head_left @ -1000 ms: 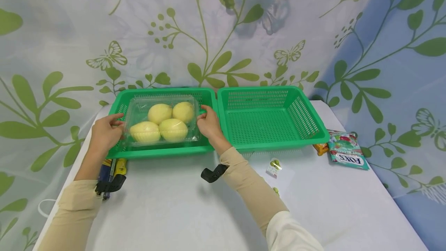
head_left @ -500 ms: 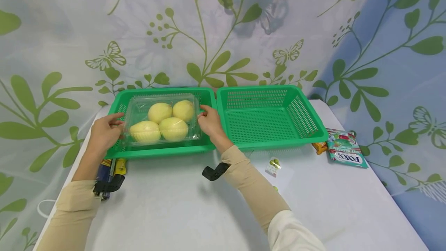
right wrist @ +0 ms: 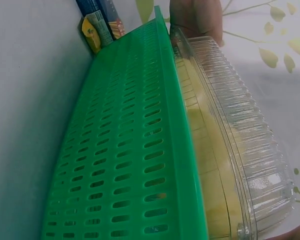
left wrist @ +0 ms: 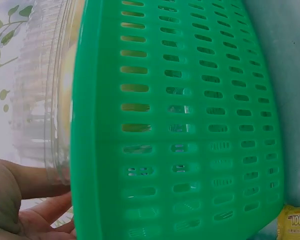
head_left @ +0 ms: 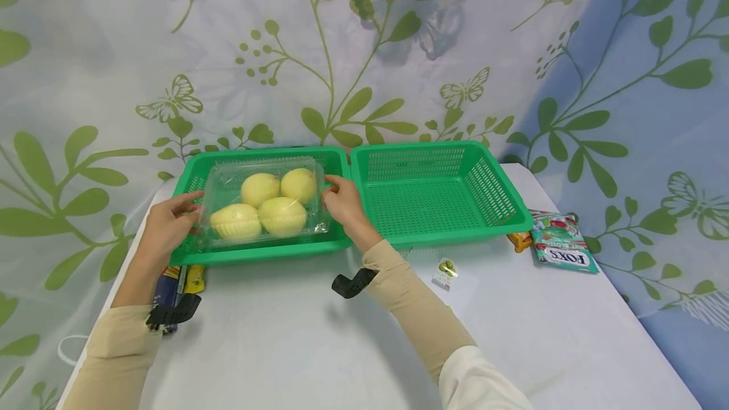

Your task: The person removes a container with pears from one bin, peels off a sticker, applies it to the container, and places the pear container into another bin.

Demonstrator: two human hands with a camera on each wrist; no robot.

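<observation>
A clear plastic clamshell box (head_left: 228,174) with several pale yellow, rounded fruits (head_left: 261,190) inside lies in the left green basket (head_left: 336,248), its lid closed over them. My left hand (head_left: 171,223) grips the box's left end with the thumb above and fingers below its edge. At the opposite end, my right hand (head_left: 344,202) holds the edge between thumb and fingers. In the right wrist view the box (right wrist: 250,145) stands above the basket rim (right wrist: 190,175). The left wrist view shows my left hand (left wrist: 25,200) at the box's corner, beside the basket wall.
A second green basket (head_left: 438,238) stands against the first one's right side. Right of it lie a teal FOX'S bag (head_left: 564,245) and an orange packet (head_left: 520,241). Blue (head_left: 166,288) and yellow packets (head_left: 195,278) lie front left. A small printed card (head_left: 445,274) is on the white table.
The head view has shifted slightly. Both hands stay at the ends of the clear box, which has hardly moved against the basket.
</observation>
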